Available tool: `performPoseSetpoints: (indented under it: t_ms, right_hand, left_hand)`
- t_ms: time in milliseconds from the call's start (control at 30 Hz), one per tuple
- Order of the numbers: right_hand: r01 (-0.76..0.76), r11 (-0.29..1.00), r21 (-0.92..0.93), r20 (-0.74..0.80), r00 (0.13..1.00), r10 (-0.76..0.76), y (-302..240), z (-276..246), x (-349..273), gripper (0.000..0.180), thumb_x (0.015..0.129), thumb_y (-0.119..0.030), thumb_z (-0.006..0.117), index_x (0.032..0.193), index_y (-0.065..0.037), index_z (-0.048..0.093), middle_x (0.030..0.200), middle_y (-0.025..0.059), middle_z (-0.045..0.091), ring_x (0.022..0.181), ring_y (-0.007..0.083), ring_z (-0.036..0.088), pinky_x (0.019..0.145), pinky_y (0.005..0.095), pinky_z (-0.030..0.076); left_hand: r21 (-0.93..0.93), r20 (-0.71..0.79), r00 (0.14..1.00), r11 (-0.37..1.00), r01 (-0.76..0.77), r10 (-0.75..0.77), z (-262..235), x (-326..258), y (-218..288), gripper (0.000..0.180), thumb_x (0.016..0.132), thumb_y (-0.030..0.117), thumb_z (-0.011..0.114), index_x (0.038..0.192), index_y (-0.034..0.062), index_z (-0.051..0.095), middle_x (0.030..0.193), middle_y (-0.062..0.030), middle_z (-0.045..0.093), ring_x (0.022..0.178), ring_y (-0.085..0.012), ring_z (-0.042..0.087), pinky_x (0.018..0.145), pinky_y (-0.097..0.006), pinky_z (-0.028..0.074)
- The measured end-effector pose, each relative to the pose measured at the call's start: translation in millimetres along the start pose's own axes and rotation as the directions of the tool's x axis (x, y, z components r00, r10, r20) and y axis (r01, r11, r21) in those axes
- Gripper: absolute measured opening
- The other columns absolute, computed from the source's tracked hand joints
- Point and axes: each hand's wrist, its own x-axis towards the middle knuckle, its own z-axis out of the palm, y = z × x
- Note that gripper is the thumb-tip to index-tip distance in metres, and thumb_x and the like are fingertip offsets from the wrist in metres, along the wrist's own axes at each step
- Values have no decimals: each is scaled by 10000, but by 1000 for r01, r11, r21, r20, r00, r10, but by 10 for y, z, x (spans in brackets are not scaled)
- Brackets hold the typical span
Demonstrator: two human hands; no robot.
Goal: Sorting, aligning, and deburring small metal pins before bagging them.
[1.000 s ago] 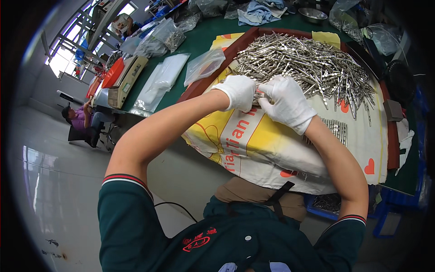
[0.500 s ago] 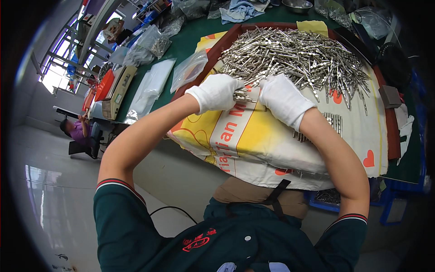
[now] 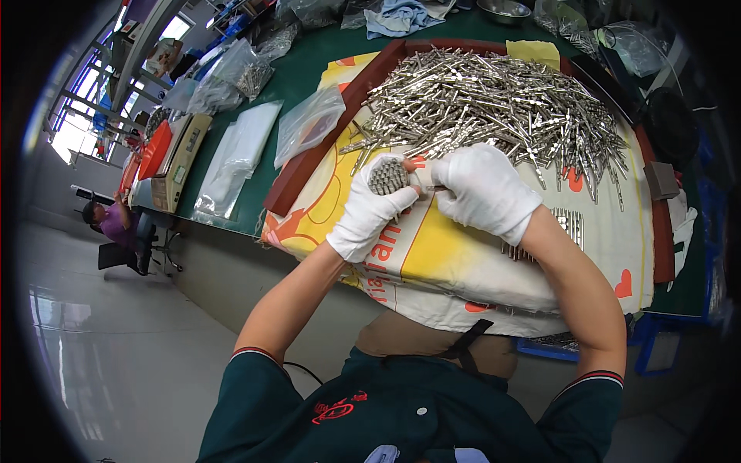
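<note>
My left hand (image 3: pixel 374 197), in a white glove, is wrapped round a bundle of slim silver metal rods (image 3: pixel 388 177), their ends facing up. Close beside it, my gloved right hand (image 3: pixel 482 189) is closed in a pinch, with a single metal rod (image 3: pixel 434 188) pointing toward the left hand. Just beyond both hands lies a large heap of the same metal rods (image 3: pixel 502 100). Under my right forearm, a row of aligned rods (image 3: pixel 570 224) rests on the printed cloth (image 3: pixel 448 255), partly hidden by the arm.
A dark red wooden rim (image 3: pixel 309 158) borders the cloth. On the green table to the left are plastic bags (image 3: pixel 243 154) and a weighing scale (image 3: pixel 179 166). A small grey box (image 3: pixel 661 181) stands by the right rim. Another person (image 3: pixel 120 224) sits far left.
My left hand has turned and come nearer to me, so the bundle's ends now show. The right hand has moved slightly back from the heap, staying beside the left.
</note>
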Motion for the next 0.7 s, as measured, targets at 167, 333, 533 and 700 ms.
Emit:
performPoseSetpoints:
  t_ms: [167,333,533,700]
  right_hand:
    - [-414,751,514,168,907,385,-207,7,10,133,828,-102,601,847,-22,706,670,150,649,561,204,631,560,313,486]
    - [-320,849,420,74,945,319,-201,142,-3,103,821,-103,613,837,-53,701,683,130,639,615,242,632,595,355,500]
    - [-193,963,186,-52,977,206,-302,42,67,242,687,-180,721,871,-48,634,696,92,575,659,277,595,613,378,488]
    - [69,993,98,-228,973,-45,-240,-34,69,744,680,-281,752,1290,22,453,1076,192,569,932,329,578,801,442,470]
  left_hand:
    - [-94,102,992,993,-69,78,-21,-4,-37,236,772,-7,698,972,55,589,928,8,613,854,-68,573,794,-230,492]
    - [65,107,986,989,-132,125,-72,2,-87,344,735,-25,658,1055,67,575,972,14,604,869,-40,534,781,-215,466]
    - [35,158,984,995,-94,87,-105,-32,-49,362,785,-15,669,1134,45,593,952,-8,632,880,-82,572,805,-247,484]
    - [-101,158,979,988,-113,128,93,-12,-6,352,811,13,690,1143,48,578,973,-18,640,925,-108,594,830,-263,495]
